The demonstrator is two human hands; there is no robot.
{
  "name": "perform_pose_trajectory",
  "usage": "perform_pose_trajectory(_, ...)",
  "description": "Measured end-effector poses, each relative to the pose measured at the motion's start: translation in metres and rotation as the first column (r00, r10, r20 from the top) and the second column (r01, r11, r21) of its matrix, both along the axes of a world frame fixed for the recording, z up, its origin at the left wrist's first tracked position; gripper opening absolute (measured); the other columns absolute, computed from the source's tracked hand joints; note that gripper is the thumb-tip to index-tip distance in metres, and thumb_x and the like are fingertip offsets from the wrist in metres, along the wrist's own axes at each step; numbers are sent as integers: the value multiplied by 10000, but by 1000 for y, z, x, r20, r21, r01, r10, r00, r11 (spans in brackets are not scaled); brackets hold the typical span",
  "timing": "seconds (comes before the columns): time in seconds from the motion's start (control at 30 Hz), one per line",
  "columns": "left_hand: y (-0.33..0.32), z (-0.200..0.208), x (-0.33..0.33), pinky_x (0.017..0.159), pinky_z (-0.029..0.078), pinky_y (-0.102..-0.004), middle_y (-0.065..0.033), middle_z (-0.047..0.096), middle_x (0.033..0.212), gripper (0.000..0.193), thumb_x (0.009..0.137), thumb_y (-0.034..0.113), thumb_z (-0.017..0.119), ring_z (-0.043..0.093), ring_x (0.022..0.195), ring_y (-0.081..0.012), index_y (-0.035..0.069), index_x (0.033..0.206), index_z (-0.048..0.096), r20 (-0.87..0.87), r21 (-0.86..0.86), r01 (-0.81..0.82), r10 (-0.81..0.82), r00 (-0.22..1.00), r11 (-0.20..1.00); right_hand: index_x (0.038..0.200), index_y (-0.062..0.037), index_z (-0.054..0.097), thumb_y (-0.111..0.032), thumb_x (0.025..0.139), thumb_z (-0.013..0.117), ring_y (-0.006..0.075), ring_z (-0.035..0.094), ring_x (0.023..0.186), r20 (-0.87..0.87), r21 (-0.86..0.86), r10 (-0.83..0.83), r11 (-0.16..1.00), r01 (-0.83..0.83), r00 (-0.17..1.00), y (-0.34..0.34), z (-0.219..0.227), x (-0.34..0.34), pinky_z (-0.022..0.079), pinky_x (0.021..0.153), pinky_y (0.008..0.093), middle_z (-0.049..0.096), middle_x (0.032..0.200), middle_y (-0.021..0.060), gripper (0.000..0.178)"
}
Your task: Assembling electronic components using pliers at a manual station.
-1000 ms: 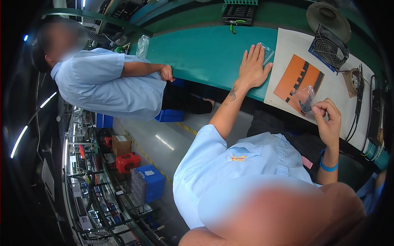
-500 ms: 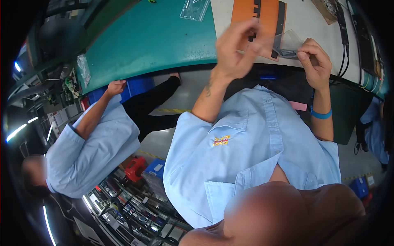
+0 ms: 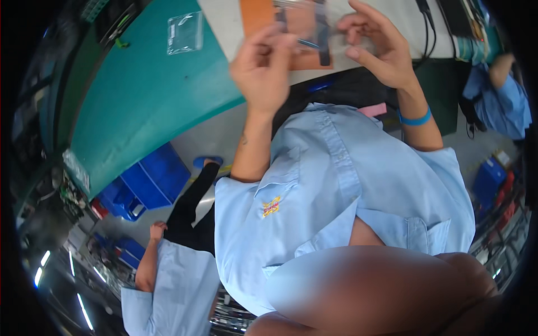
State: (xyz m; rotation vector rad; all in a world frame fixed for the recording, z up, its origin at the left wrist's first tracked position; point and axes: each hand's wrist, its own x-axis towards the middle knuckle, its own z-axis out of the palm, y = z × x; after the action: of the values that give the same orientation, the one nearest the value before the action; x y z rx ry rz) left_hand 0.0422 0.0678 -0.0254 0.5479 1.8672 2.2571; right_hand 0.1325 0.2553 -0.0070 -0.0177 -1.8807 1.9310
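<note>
My left hand (image 3: 262, 71) pinches a clear plastic bag (image 3: 305, 31) between thumb and fingers, over the orange panel (image 3: 255, 14). A small dark strip shows through the bag, too blurred to name. To the right of the bag, my right hand (image 3: 381, 47) hovers with fingers curved and apart, and I see nothing between them. A blue band is around that wrist. Black strips run along the orange panel, which lies on a pale surface below both hands.
Left of my hands, another clear plastic bag (image 3: 185, 33) lies on the green mat (image 3: 145, 106). Black cables (image 3: 430, 31) run at the far right. Blue bins (image 3: 148, 179) stand below the bench's left part. A co-worker (image 3: 179, 280) is at the lower left, another person (image 3: 504, 101) at the right.
My right hand has let go of the bag and spread its fingers; the left hand holds it. The view has turned, and the co-worker at left now appears lower.
</note>
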Motion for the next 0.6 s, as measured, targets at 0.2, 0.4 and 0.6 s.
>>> perform_pose_trajectory(0.2, 0, -26, -5, 675, 569, -232, -119, 711, 932, 294, 956, 45, 707, 689, 733, -147, -60, 1207, 596, 124, 209, 23, -50, 991, 978, 1076, -1, 704, -70, 939, 662, 185, 591, 905, 238, -92, -10, 995, 32, 971, -2, -8, 8, 490, 817, 284, 661, 1039, 113, 159)
perform_pose_trajectory(0.4, 5, -25, -5, 680, 562, -226, -124, 710, 943, 264, 971, 68, 696, 675, 757, -138, -59, 1186, 609, 40, 154, 53, -60, 997, 987, 1166, 42, 689, -19, 957, 644, 85, 582, 817, 232, -81, -41, 995, 61, 972, 7, 16, -17, 475, 734, 187, 686, 998, 70, 221)
perform_pose_trajectory(0.6, 15, 7, 20, 661, 557, -220, -128, 705, 969, 228, 981, 81, 685, 653, 747, -132, -46, 1161, 627, -2, 80, 119, -119, 993, 990, 1113, 45, 704, -33, 936, 646, 76, 595, 714, 310, -132, 288, 957, -259, 906, 18, 37, -7, 488, 662, 204, 706, 861, 34, 202)
